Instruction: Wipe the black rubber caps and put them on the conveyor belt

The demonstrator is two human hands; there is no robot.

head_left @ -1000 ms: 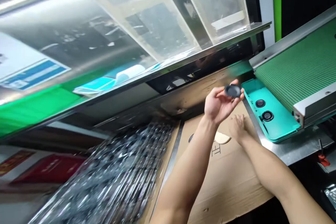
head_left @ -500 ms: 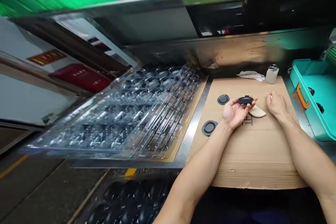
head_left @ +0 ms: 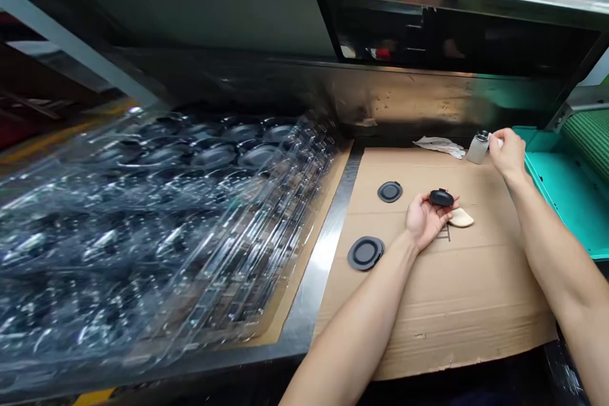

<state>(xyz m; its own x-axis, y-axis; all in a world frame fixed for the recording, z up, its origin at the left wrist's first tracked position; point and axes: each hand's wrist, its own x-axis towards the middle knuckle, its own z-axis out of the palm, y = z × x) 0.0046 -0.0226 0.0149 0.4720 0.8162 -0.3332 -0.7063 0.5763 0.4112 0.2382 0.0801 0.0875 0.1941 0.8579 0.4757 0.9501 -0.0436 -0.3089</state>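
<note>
Palm up over the cardboard sheet (head_left: 476, 292), my left hand (head_left: 428, 219) holds a small black oval part (head_left: 441, 197) at its fingertips. A cream-coloured pad (head_left: 461, 218) lies just right of those fingers. My right hand (head_left: 508, 151) is closed beside the top of a small bottle (head_left: 478, 147) at the back; its fingers pinch something white, too small to make out. Two dark round lids lie on the cardboard left of my left hand, one farther back (head_left: 389, 191) and one nearer (head_left: 365, 253).
Stacked clear plastic trays (head_left: 190, 228) with black parts cover the left side. A crumpled white glove (head_left: 440, 145) lies at the back. On the right stands a teal bin (head_left: 571, 196). A metal panel (head_left: 404, 98) rises behind the cardboard.
My right hand has moved back to beside the bottle. My left hand still holds the black part. The view has turned, bringing the clear trays closer and larger.
</note>
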